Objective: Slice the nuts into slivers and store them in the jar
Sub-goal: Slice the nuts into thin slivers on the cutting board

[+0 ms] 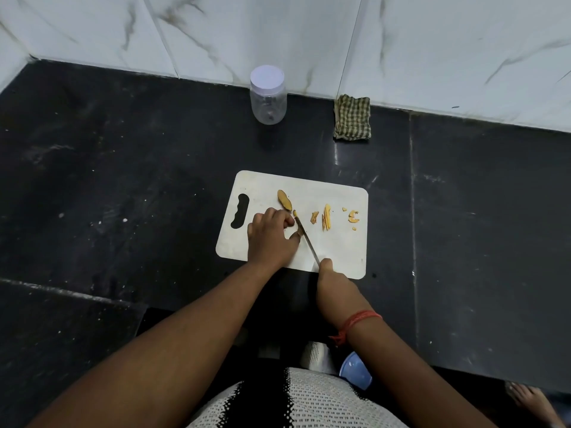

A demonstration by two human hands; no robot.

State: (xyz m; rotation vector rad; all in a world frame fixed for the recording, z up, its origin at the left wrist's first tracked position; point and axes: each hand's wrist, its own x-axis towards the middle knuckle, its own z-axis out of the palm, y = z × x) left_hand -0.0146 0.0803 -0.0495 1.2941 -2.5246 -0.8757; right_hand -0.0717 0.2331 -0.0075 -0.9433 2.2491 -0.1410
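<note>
Behind: lidded jar (pixel 268 95), cloth (pixel 352 118) | right grip (pixel 332 284) clasps knife (pixel 306 237) | left grip (pixel 272 231) pinches nut.

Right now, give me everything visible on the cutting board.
The cutting board is a white, flat, plastic-looking rectangle with rounded corners and a wavy handle cutout at its left end. It lies flat on the dark countertop, slightly skewed, its surface faintly stained. On it: a nut half, several slivers and small crumbs toward the right. The left hand rests on it, holding a nut piece; the knife, held by the right hand, has its blade down on the board.
</note>
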